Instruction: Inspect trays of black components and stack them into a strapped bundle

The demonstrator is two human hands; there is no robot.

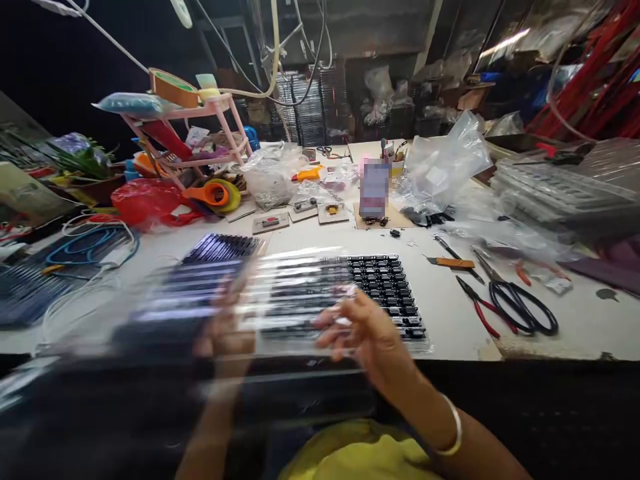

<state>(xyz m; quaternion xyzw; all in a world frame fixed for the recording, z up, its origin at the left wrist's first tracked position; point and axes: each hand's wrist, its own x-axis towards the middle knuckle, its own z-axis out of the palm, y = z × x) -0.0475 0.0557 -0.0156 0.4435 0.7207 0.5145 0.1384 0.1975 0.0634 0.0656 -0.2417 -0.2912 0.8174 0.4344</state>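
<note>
A clear ribbed plastic tray point(175, 300), smeared by motion, hangs tilted over the left front of the table. My left hand point(225, 327) shows blurred through the plastic and appears to grip this tray. Under and to the right of it lies another clear tray with rows of small black parts point(385, 287). My right hand point(365, 333) is over the front edge of that filled tray, its fingers loosely bent and apart, with no object plain in them. Farther back on the left rests a dark ribbed stack of trays point(220, 247).
Scissors point(520, 300), red-handled pliers point(485, 307) and an orange-handled knife point(450, 263) lie at the right. A phone point(375, 190) stands at the back. A pink rack point(200, 113), tape rolls point(217, 195) and coiled cables point(90, 247) occupy the left.
</note>
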